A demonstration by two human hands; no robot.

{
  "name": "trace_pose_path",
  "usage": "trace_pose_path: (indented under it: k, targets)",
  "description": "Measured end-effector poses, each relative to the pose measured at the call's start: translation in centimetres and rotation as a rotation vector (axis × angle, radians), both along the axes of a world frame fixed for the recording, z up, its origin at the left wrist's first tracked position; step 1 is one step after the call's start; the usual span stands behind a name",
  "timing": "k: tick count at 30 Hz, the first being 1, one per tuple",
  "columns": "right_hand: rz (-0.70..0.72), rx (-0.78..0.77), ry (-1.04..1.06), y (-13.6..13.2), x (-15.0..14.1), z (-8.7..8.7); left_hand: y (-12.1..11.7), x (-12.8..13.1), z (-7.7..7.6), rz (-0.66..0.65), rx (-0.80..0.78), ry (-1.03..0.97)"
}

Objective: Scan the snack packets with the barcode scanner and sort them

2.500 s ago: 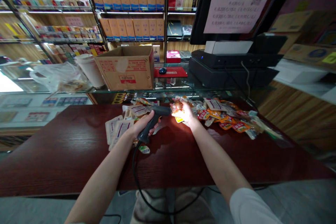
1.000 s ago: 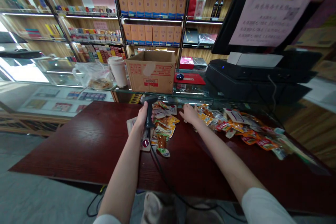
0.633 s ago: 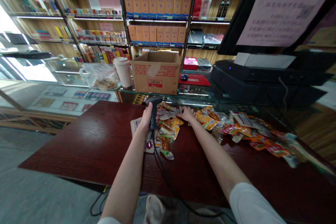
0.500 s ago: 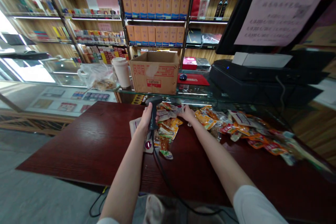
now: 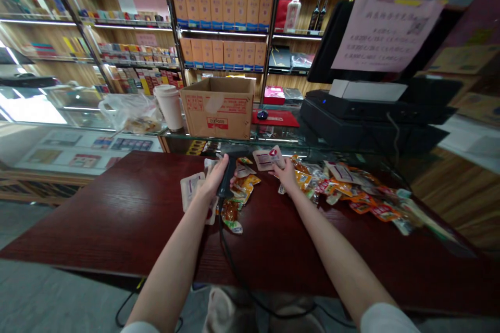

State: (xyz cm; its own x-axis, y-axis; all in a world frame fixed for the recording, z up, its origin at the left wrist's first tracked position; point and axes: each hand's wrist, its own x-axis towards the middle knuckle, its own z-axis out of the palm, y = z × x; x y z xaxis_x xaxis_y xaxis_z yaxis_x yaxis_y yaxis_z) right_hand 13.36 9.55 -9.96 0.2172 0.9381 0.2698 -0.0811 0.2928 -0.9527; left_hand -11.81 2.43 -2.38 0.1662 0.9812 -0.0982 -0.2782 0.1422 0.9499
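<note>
My left hand (image 5: 216,177) is wrapped round the grip of a black handheld barcode scanner (image 5: 226,179), its cable trailing down over the table edge. My right hand (image 5: 286,173) pinches a pale snack packet (image 5: 269,158) with a dark red mark, raised above the tabletop to the right of the scanner. Around and below the scanner lies a loose pile of snack packets (image 5: 247,187), orange and clear ones among them. White packets (image 5: 190,189) lie partly behind my left hand. A larger spread of snack packets (image 5: 351,192) covers the table to the right of my right hand.
On the glass counter behind the dark red table (image 5: 128,208) stand a cardboard box (image 5: 219,112), a white paper cup (image 5: 170,108) and a plastic bag (image 5: 130,112). A black point-of-sale terminal (image 5: 351,109) is at the right. Stocked shelves rise behind.
My right hand has lifted the pale packet off the pile and turned it, moving slightly right. My left hand keeps the scanner beside the pile. The view has shifted a little.
</note>
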Motion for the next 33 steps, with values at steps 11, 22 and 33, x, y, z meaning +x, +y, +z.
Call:
trace_pose_path:
  k: [11,22,33]
  targets:
    - [-0.005,-0.022,-0.033,0.2,0.0,-0.2,-0.7,1.8,-0.7,-0.191,0.043,0.026]
    - [-0.025,0.046,-0.063,-0.1,0.0,-0.5,-1.2,3.0,-0.8,-0.214,0.068,0.010]
    - [-0.193,0.114,-0.657,-2.4,0.3,2.5,-0.6,2.2,-0.4,-0.061,0.025,-0.026]
